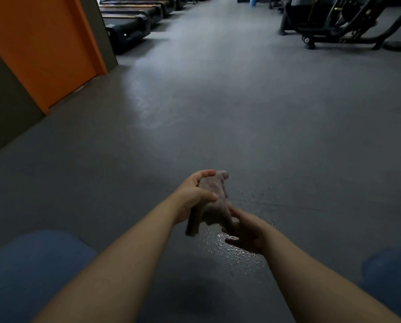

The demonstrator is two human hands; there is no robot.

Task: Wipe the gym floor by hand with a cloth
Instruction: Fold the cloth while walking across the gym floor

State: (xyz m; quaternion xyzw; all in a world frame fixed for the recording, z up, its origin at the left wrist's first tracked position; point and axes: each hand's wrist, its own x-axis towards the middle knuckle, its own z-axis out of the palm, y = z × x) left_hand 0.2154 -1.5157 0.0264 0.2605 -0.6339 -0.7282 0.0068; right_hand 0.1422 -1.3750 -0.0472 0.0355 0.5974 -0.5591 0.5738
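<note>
Both hands share the grip on one bunched cloth (212,201), held up in the air above the gym floor (264,127), not on it. Seen from the head camera, the left hand (195,197) has its fingers and thumb curled round the upper part of the cloth, while the right hand (245,231) pinches the lower end with its fingertips, the remaining fingers loosely spread. The cloth's long axis runs from far, at the left hand, back toward the person, at the right hand, with a loose flap hanging below the left wrist. It looks wrung or twisted between the two hands, so the likely next call is to lower it straight down.

Directly under the right hand lies a wet patch (237,250) glinting on the textured grey floor, with droplets scattered further right. Blue-clad knees (31,271) frame the arms on either side. Further off, an orange door (43,43) stands at left, treadmills (134,22) line the wall beyond it, and an exercise machine (339,22) sits at far right.
</note>
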